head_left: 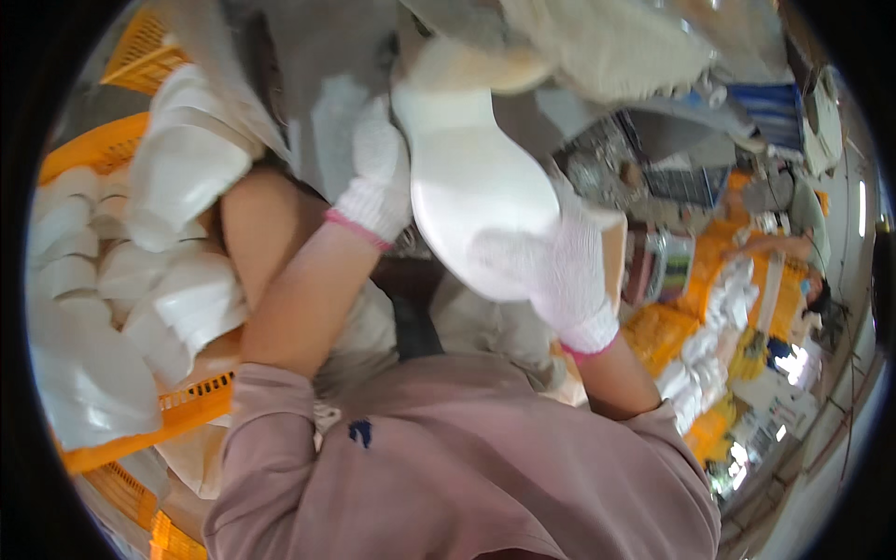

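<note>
Between my gloved hands is a white shoe sole [481,182], wide at the end near me and narrower toward the far end. My right hand [565,275] grips the wide end, thumb across its face and fingers round the far side. Along the left edge of the narrow part, my left hand [376,173] is closed on the sole, its fingertips partly hidden. The sole's far end meets a blurred, pale, rounded thing [476,65]; whether they touch I cannot tell. Both gloves are white knit with pink cuffs.
At my left, an orange basket [201,397] is piled with white soles [79,364]. Pale sheeting [607,42] hangs at the far side. Further right, a person [803,229] is among orange sacks [714,266] and white bundles [700,359].
</note>
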`<action>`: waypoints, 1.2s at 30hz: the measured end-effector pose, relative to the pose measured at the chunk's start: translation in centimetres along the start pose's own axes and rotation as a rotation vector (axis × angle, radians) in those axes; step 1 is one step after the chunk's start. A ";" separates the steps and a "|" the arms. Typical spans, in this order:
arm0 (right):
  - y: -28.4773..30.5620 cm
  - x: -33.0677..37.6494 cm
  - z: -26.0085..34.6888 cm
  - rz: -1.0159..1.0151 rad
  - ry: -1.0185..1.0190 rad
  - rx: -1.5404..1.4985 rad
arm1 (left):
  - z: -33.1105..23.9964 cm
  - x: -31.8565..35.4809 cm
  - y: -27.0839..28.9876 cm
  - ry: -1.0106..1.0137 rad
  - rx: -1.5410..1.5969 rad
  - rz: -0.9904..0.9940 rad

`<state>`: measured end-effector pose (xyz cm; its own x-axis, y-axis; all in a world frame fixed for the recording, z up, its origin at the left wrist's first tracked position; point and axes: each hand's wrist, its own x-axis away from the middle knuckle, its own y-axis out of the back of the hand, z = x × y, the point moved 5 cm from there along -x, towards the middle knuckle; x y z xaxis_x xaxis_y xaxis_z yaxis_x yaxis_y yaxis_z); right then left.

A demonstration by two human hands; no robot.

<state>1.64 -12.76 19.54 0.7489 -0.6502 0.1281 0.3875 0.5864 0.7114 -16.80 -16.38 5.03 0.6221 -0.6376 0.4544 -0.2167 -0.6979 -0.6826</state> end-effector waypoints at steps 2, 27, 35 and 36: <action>0.2 3.3 -1.5 0.026 -0.389 -0.434 | 2.5 2.1 -2.1 0.200 0.325 0.128; 2.0 17.8 -16.3 -0.134 -0.324 0.436 | -22.2 10.3 7.4 -1.179 -2.113 -0.404; -5.3 8.7 4.4 -0.064 0.722 0.040 | -24.1 9.5 8.3 -0.791 -2.584 0.278; -6.5 7.2 6.9 0.010 0.659 -0.172 | -24.2 9.8 8.2 -0.829 -2.558 0.297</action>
<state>0.82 -24.63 20.60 0.9027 -0.2461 -0.3529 0.4181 0.6949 0.5851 -30.64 -36.22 17.75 0.3149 -0.9491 -0.0068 0.1238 0.0340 0.9917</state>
